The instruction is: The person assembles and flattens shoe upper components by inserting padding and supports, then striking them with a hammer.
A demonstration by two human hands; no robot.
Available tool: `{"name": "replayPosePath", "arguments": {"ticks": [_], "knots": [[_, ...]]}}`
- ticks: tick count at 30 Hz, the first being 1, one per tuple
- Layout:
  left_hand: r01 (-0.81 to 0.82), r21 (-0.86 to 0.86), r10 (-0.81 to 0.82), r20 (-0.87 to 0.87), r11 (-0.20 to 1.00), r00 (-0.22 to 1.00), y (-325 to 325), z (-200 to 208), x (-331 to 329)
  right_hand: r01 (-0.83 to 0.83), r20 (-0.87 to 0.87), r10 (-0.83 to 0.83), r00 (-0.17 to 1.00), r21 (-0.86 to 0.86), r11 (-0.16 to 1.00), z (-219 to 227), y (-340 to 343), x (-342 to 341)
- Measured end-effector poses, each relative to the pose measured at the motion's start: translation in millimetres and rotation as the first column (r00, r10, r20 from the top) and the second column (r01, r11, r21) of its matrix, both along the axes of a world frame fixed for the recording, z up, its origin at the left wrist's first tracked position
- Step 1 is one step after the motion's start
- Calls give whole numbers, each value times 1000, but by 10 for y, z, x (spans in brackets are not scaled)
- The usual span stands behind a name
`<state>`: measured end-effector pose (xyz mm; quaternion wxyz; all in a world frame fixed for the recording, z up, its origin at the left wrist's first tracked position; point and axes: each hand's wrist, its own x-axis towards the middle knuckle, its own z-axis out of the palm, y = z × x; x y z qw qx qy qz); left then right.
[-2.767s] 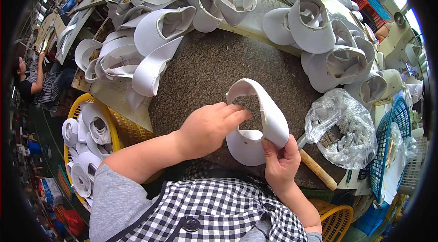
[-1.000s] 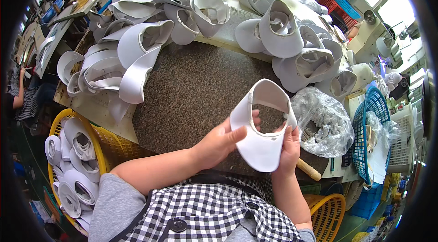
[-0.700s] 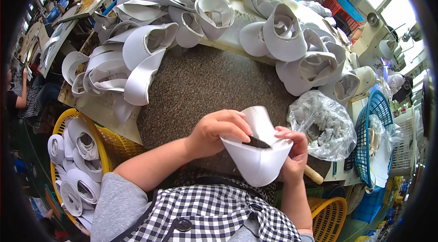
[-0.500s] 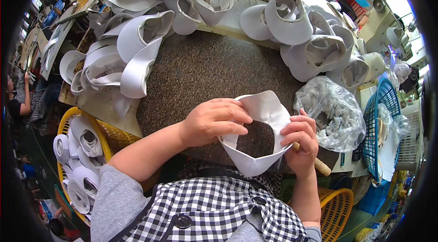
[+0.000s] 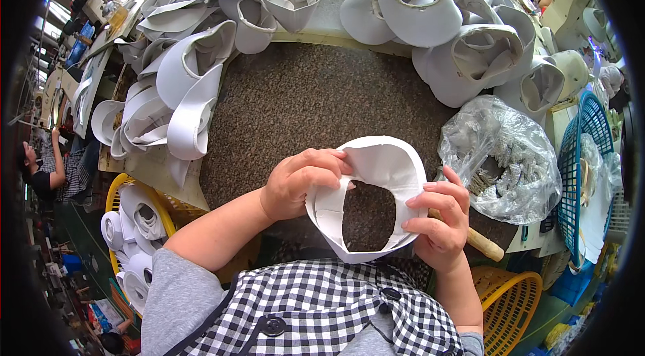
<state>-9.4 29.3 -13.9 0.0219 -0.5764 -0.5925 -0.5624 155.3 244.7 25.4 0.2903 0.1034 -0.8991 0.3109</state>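
Note:
Over the near edge of the dark speckled board (image 5: pixel 316 101) I hold a stiff white ring-shaped piece (image 5: pixel 386 158), like a collar or visor, with its opening facing up. My left hand (image 5: pixel 299 181) pinches its left rim, the fingertips curled over the edge. My right hand (image 5: pixel 440 225) grips the right side, fingers reaching inside the ring. A wooden stick (image 5: pixel 485 246), like a tool handle, pokes out past that same hand, tucked in the palm; its other parts are mostly hidden.
Similar white pieces are heaped at the left (image 5: pixel 191 67) and the right (image 5: pixel 484 60) of the board. A clear plastic bag (image 5: pixel 500 161) of greyish material sits right. Yellow baskets (image 5: pixel 514 309) stand low on both sides; a blue basket (image 5: pixel 578 181) stands far right. Another person (image 5: pixel 57 168) is at far left.
The white piece has turned and tilted so its opening faces up more and looks rounder. My left hand has shifted slightly left along the rim. The view has moved a little.

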Motion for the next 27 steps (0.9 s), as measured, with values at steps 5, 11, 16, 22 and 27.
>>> {"name": "replayPosePath", "arguments": {"ticks": [5,11,16,22,27], "knots": [[-16,-135,13,-24,991,1000,58,181,-13,-12,6,13,1000,-86,996,-32,79,-23],[297,-197,38,883,934,468,121,509,31,68,116,403,908,-989,132,26,102,101],[363,6,-141,927,932,347,486,757,132,65,66,7,998,-992,106,84,108,-69],[217,85,-228,545,972,807,1377,1341,-416,99,69,-113,991,-953,286,201,447,195],[-408,-1,326,602,913,729,2389,1273,-1473,144,58,-295,954,-950,277,169,641,490]]}}
